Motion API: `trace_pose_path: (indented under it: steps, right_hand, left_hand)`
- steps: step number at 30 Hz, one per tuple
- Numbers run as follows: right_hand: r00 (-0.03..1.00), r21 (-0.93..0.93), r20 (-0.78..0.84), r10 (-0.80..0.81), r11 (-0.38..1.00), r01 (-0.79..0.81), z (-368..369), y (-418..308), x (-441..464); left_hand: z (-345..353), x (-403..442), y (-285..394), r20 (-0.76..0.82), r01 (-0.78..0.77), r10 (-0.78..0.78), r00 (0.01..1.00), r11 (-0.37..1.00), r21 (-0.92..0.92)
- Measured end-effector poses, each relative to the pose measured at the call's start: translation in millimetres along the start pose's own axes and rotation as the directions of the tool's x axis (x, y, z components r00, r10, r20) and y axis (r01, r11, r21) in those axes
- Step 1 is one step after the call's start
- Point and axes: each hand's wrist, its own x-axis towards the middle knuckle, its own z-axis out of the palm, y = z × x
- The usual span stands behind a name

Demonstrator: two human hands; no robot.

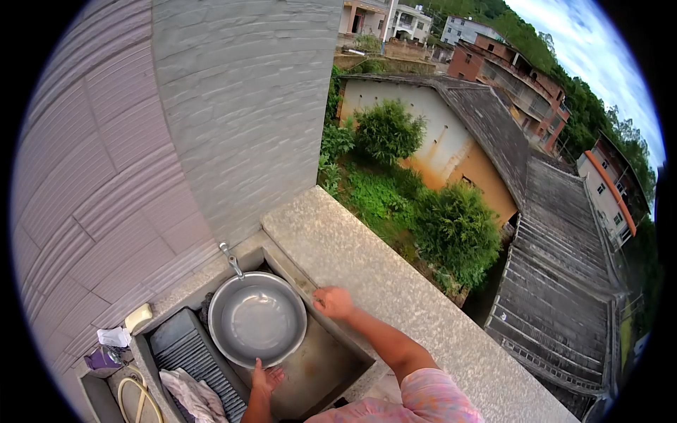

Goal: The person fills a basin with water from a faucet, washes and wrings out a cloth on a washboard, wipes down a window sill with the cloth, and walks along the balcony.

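Note:
A round metal basin (227,331) sits in the stone sink (331,366), its far rim under the tap (231,259). Bright reflections show inside the basin; I cannot tell how much water it holds. My left hand (265,381) is at the basin's near rim, with fingers spread and the thumb by the rim; a firm grip does not show. To the right of the basin, over the sink's side edge, my right hand (333,302) has its fingers curled in. Whatever the curled fingers may hold is hidden.
Left of the basin is a ridged washboard (185,342) with a pale cloth (194,396) on it. A bar of soap (139,317) lies on the sink's corner. A yellowish hose (130,384) coils at lower left. The stone ledge (395,296) drops off toward bushes and roofs.

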Motion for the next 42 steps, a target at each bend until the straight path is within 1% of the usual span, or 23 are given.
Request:
trace_pose_path:
  steps: [2,4,5,7,8,10,11,13,14,16,23,25,26,28,29,31,32,34,35,37,39,41,42]
  right_hand:
    - [0.999,-0.022,0.034,-0.006,1.0,0.006,2,5,2]
    - [0.998,-0.055,0.057,-0.039,0.998,0.042,5,6,5]
    - [0.997,-0.064,0.051,-0.059,0.996,0.062,4,8,7]
    - [0.996,-0.046,0.09,0.024,0.999,-0.02,-8,-3,8]
    - [0.997,-0.063,0.08,0.022,0.998,-0.017,-10,-4,9]
    - [0.996,-0.063,0.088,0.009,0.998,-0.004,-2,-3,6]
    - [0.998,-0.069,0.062,0.007,0.998,-0.002,-1,-2,6]
    - [0.999,-0.062,0.047,-0.001,0.998,0.003,4,0,5]
    - [1.0,-0.061,0.027,-0.006,0.998,0.008,3,1,6]
    - [1.0,-0.049,-0.006,-0.026,0.998,0.026,3,0,5]
    - [0.999,-0.039,-0.016,-0.043,0.998,0.042,4,2,6]
    - [1.0,-0.061,0.006,-0.031,0.998,0.031,5,3,5]
    - [1.0,-0.057,0.008,-0.03,0.998,0.03,4,4,5]
    - [1.0,-0.049,-0.004,-0.026,0.998,0.026,7,4,4]
    - [1.0,-0.043,-0.004,-0.027,0.999,0.027,7,5,5]
    - [1.0,-0.066,0.006,-0.023,0.998,0.024,7,6,6]
    - [1.0,-0.065,0.007,-0.025,0.998,0.025,5,5,6]
    - [1.0,-0.066,-0.008,-0.018,0.998,0.018,5,4,6]
    - [1.0,-0.065,-0.01,-0.019,0.998,0.018,3,3,7]
    - [1.0,-0.057,-0.003,-0.015,0.998,0.014,-1,1,8]
    - [1.0,-0.041,-0.014,-0.02,0.999,0.02,-1,1,8]
    - [1.0,-0.036,0.02,-0.017,0.999,0.017,-10,-1,9]
    - [0.999,-0.054,0.047,0.003,0.999,-0.001,-7,1,9]
  left_hand:
    - [-18,40,7,0.068,0.0,0.007,0.998,0.996,-0.094]
    - [-24,45,12,0.02,0.075,-0.074,0.997,0.994,-0.075]
    - [-25,42,14,0.016,0.067,-0.066,0.998,0.996,-0.05]
    - [4,-3,23,-0.134,-0.097,0.094,0.986,0.995,-0.013]
    - [6,-7,28,-0.12,-0.109,0.105,0.987,0.994,-0.025]
    - [13,-23,38,-0.185,-0.207,0.206,0.961,0.978,0.012]
    - [16,-29,45,-0.209,-0.208,0.205,0.956,0.978,0.005]
    - [19,-43,56,-0.162,-0.416,0.416,0.895,0.909,0.039]
    - [26,-52,66,-0.177,-0.418,0.417,0.891,0.908,0.036]
    - [37,-70,85,-0.166,-0.57,0.581,0.796,0.814,0.116]
    - [79,-112,132,-0.112,-0.625,0.669,0.735,0.732,0.27]
    - [84,-114,134,-0.085,-0.676,0.774,0.628,0.597,0.432]
    - [84,-117,136,-0.088,-0.674,0.773,0.628,0.597,0.435]
    - [78,-122,141,0.024,-0.655,0.865,0.501,0.361,0.664]
    - [76,-127,142,0.021,-0.653,0.867,0.499,0.359,0.667]
    - [74,-145,143,0.294,-0.562,0.923,0.248,-0.11,0.82]
    - [73,-157,143,0.293,-0.56,0.924,0.247,-0.11,0.821]
    - [75,-193,145,0.422,-0.487,0.887,0.186,-0.29,0.824]
    - [74,-209,146,0.423,-0.486,0.887,0.184,-0.292,0.824]
    - [71,-238,151,0.517,-0.455,0.854,0.055,-0.44,0.774]
    - [69,-260,152,0.526,-0.353,0.85,-0.037,-0.504,0.788]
    - [75,-286,154,0.529,-0.316,0.84,-0.119,-0.537,0.782]
    - [74,-286,150,0.528,-0.318,0.839,-0.127,-0.539,0.78]
